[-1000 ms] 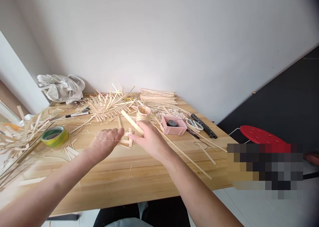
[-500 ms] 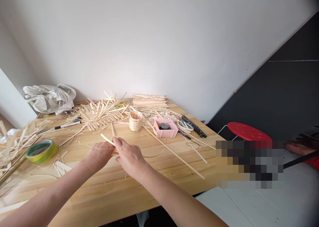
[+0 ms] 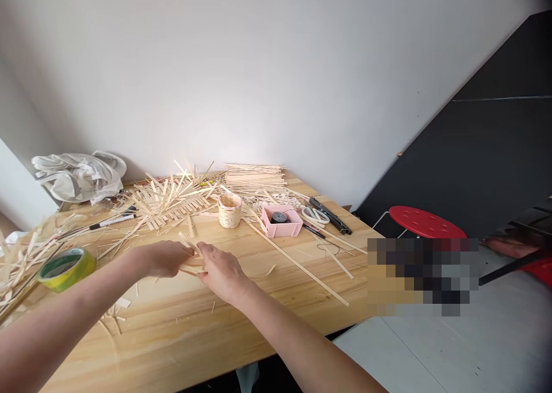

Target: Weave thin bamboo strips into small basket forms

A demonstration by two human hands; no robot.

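Close together over the wooden table are my two hands, with pale bamboo strips (image 3: 191, 264) between them. My left hand (image 3: 166, 259) is closed round the strips from the left, its fingertips partly hidden. Thumb and fingers of my right hand (image 3: 222, 269) pinch the strips' right side. Just beyond the hands lies a loose flat strip (image 3: 191, 226). A small woven bamboo cup (image 3: 230, 211) stands upright behind the right hand, touching neither hand.
A pink box (image 3: 282, 229) holds a dark spool; scissors (image 3: 315, 215) and a black tool (image 3: 331, 216) lie right of it. Woven strips (image 3: 168, 200) spread at the back. Green-yellow tape (image 3: 66, 269) sits left. A red stool (image 3: 426, 221) stands beyond the table.
My left wrist has turned and its forearm has come up more level, with the hand slightly left. The strip end that stuck up between the hands sits lower. The view has shifted slightly.
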